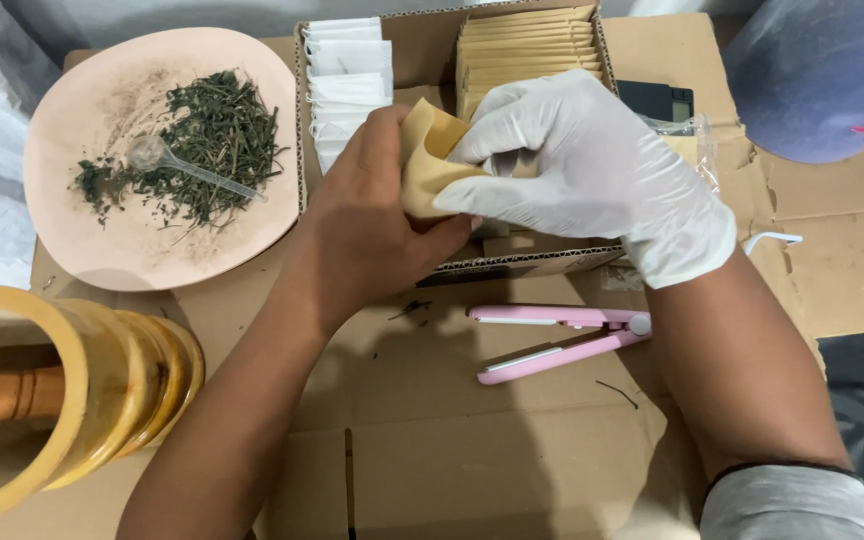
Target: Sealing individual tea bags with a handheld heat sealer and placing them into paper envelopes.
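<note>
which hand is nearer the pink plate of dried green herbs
Left. The bare left hand is just right of the pink plate; the white-gloved right hand is farther right.

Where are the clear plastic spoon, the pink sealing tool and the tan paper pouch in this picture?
clear plastic spoon (148,153): head view, on its round bowl, lying in the dried herbs.
pink sealing tool (552,350): head view, on its lower arm, on the cardboard.
tan paper pouch (428,150): head view, on its upper face, between both hands.
</note>
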